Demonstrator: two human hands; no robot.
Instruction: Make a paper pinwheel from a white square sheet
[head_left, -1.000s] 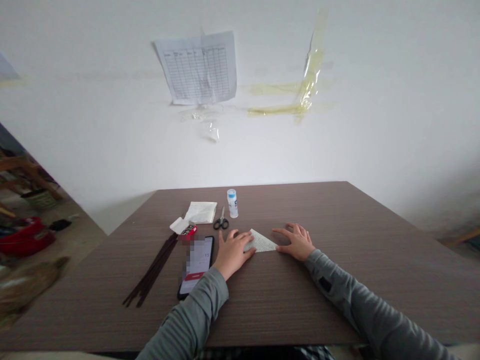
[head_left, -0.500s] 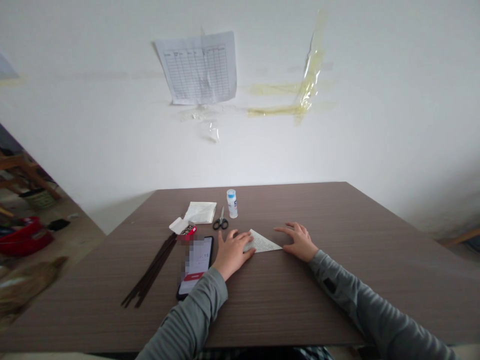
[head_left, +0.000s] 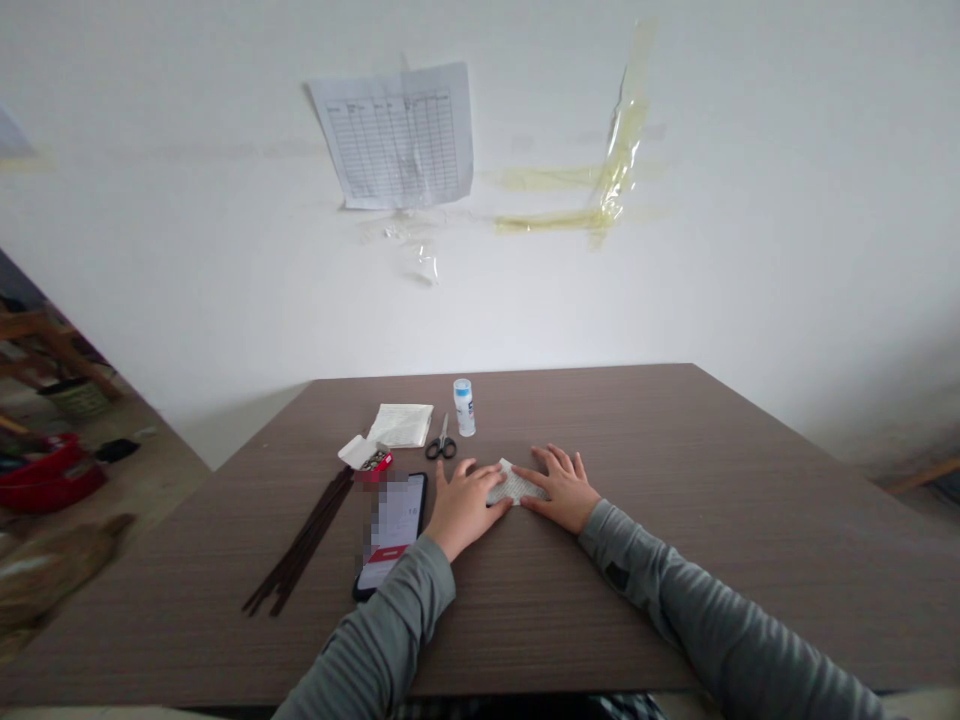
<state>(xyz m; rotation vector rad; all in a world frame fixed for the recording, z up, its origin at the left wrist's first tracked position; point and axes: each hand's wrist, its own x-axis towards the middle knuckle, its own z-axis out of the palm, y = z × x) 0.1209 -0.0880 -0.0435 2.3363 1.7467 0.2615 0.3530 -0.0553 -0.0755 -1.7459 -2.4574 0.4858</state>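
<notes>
A folded piece of printed paper (head_left: 515, 487) lies on the table between my two hands, most of it covered by fingers. My left hand (head_left: 469, 505) rests over its left part, fingers spread and thumb along the near edge. From the other side, my right hand (head_left: 566, 493) lies across the right part with its fingers stretched apart, and that pointed corner is hidden under it. Both hands press the paper flat against the tabletop rather than gripping it. The fingertips of the two hands are close together, with a small patch of print showing between them.
Left of my left hand lies a phone (head_left: 390, 540). Beyond it are dark thin strips (head_left: 304, 540), a small open red box (head_left: 373, 462), a stack of folded paper (head_left: 403, 425), scissors (head_left: 442, 445) and a white bottle (head_left: 465, 410). A wall rises behind the table (head_left: 675, 620).
My right hand has moved left, from the paper's right tip onto its right part, and now covers that corner. My left hand has stayed in place.
</notes>
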